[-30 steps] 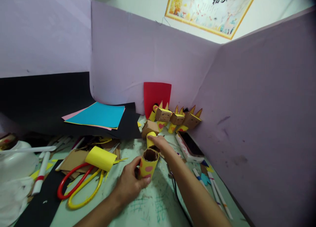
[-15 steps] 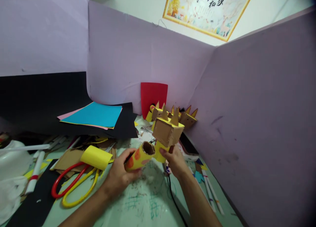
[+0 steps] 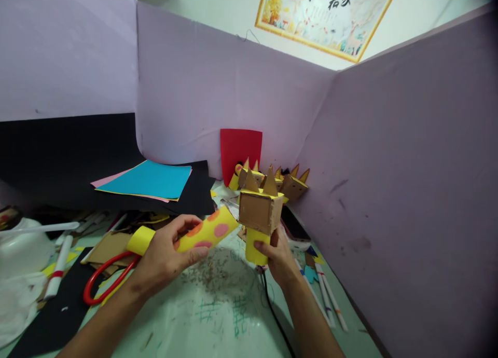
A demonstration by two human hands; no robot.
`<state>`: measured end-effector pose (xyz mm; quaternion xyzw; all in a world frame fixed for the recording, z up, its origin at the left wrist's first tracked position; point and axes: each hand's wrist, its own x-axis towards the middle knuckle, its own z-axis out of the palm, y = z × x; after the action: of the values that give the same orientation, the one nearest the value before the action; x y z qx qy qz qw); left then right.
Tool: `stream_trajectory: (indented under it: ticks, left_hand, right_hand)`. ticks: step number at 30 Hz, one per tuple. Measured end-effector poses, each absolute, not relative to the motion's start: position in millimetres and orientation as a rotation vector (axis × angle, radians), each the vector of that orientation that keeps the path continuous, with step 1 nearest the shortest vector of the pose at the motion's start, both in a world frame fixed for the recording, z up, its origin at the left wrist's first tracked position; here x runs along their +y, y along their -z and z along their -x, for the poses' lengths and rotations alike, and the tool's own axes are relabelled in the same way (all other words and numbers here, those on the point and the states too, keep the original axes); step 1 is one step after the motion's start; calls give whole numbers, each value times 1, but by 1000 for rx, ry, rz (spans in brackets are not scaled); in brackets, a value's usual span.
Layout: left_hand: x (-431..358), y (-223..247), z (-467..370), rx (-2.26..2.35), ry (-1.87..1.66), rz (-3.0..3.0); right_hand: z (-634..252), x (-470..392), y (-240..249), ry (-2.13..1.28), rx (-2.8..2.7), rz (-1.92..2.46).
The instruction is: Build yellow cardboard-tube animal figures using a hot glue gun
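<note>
My left hand (image 3: 167,251) is closed round a yellow cardboard tube (image 3: 212,228) with orange and pink spots, tilted with its far end up to the right. In my right hand (image 3: 278,257) is a cardboard figure (image 3: 257,210): a brown box head with two pointed spikes on top and a yellow tube below. My fingers grip that lower yellow tube. The spotted tube's upper end comes close to the box head; whether they touch I cannot tell. Behind it, similar box heads with spikes (image 3: 294,186) stand against the wall.
Scissors with red handles (image 3: 93,283) and a yellow paper roll (image 3: 140,239) lie left of my left hand. Blue paper (image 3: 148,180) tops a stack on black sheets. Markers (image 3: 330,301) and a black cable (image 3: 274,314) lie to the right. A red card (image 3: 241,150) leans at the back.
The spotted tube has swung so its side faces me instead of its open end, and my left hand moved left. The box figure shifted slightly left and turned more squarely towards me.
</note>
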<state>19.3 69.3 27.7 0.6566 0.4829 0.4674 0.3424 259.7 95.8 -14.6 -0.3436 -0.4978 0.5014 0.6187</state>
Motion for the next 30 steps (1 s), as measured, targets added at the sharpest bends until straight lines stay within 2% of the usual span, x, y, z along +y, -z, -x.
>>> stream_trajectory:
  ticks: [6, 17, 23, 30]
  left_hand:
    - [78, -32, -7, 1387, -1055, -1816]
    - [78, -21, -18, 1229, -930, -1693]
    - [75, -15, -18, 1201, -1059, -1789]
    - [72, -24, -14, 1106, -1046, -1767]
  right_hand:
    - [-252, 95, 12, -1099, -984, 800]
    - [-233, 93, 27, -1085, -894, 823]
    - [-220, 87, 27, -1100, -860, 759]
    - [-223, 86, 29, -1094, -909, 732]
